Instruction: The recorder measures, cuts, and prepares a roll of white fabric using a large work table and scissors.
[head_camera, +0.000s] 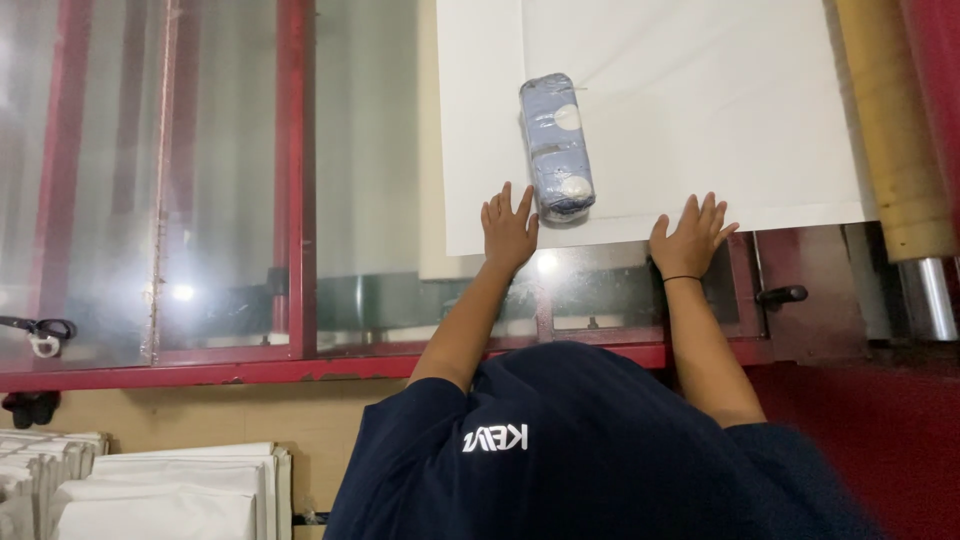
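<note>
Hands, left hand (508, 232) and right hand (688, 240), flat on smooth white sheet (700, 110).

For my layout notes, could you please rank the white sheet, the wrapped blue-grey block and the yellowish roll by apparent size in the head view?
1. white sheet, largest by far
2. yellowish roll, partly cut off at the top edge
3. wrapped blue-grey block, smallest

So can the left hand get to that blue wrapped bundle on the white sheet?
Probably yes. The left hand lies flat on the white sheet right beside the blue wrapped bundle, with nothing between them.
</note>
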